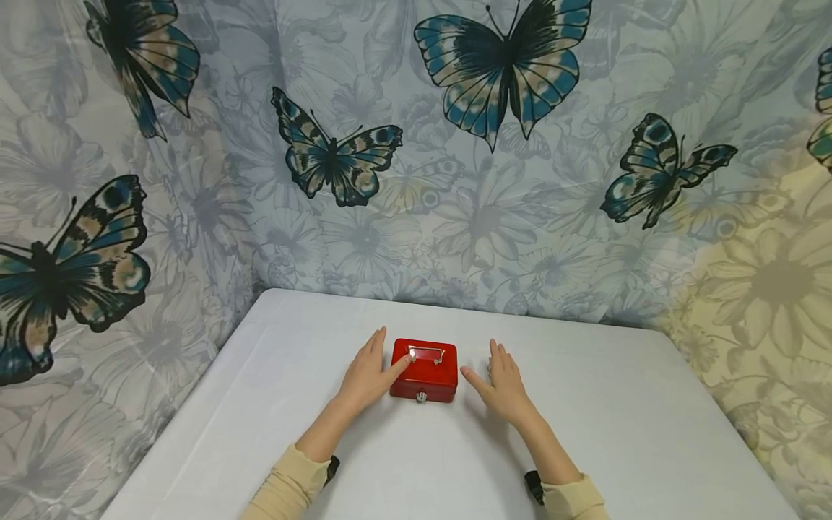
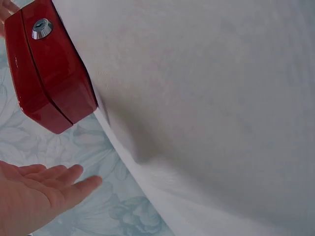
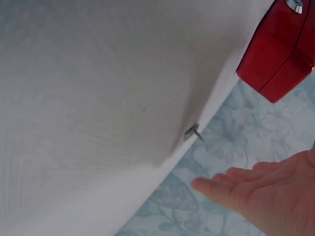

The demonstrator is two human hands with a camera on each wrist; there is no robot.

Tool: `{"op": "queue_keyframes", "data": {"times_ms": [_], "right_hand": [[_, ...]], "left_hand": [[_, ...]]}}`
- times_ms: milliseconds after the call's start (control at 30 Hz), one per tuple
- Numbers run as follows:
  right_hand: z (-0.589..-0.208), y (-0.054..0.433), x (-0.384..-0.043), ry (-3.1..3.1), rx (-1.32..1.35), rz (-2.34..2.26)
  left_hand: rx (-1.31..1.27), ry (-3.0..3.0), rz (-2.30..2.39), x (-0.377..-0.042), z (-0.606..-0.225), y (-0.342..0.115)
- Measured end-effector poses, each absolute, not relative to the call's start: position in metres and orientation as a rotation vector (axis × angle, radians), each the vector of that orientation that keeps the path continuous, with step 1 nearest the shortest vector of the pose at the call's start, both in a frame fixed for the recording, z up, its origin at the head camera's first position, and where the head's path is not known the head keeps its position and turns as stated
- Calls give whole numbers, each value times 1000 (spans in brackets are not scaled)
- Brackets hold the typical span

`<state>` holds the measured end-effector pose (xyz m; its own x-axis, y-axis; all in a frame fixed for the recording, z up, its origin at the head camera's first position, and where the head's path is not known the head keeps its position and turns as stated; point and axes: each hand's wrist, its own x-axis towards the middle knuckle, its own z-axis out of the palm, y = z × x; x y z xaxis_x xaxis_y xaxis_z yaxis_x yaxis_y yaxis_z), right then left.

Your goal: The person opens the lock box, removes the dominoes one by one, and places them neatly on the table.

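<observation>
A small red cash box (image 1: 434, 377) with a folding metal handle on its lid stands closed on the white table. Its round silver lock (image 2: 42, 29) is on the side facing me. My left hand (image 1: 365, 373) is held just left of the box, fingers straight; in the head view its thumb overlaps the lid, and contact cannot be told. To the right, my right hand (image 1: 505, 388) is spread with straight fingers, apart from the box and holding nothing. Beside that hand a small metal key (image 3: 193, 132) lies on the cloth, mostly hidden by its fingers in the head view.
A white cloth (image 1: 273, 375) covers the table around the box. Behind and on both sides hangs fabric (image 1: 487, 217) printed with flowers and butterflies, close to the table's far edge. Dark bands (image 1: 534, 487) sit at both wrists, by the beige sleeves.
</observation>
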<state>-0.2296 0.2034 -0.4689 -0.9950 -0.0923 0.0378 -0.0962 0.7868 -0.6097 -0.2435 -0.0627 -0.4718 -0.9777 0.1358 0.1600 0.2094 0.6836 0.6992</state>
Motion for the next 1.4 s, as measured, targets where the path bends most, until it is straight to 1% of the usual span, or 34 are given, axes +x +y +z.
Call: {"op": "queue_keyframes", "data": {"times_ms": [133,267,533,767,1067,1400], "right_hand": [[-471,204,-231,-2908,205,1179],[-471,203,-230,-2918,192,1287],[-473,199,-226,-2983,146,1450],[-474,193,-225,-2956,94,1561],[-480,183,-230,-2889,43,1705],[-484,181,-229,-2883,92,1806]], "left_hand": [[-277,-2732,-1411,-245,-476,-63],[-251,-2687,-1608,-247,-478,-64],[-159,-2652,-1827,-248,-482,-63],[-112,-2656,-1932,-248,-484,-61],[-129,-2660,-1971,-246,-485,-63],[-118,-2659,-1997,-245,-486,-62]]}}
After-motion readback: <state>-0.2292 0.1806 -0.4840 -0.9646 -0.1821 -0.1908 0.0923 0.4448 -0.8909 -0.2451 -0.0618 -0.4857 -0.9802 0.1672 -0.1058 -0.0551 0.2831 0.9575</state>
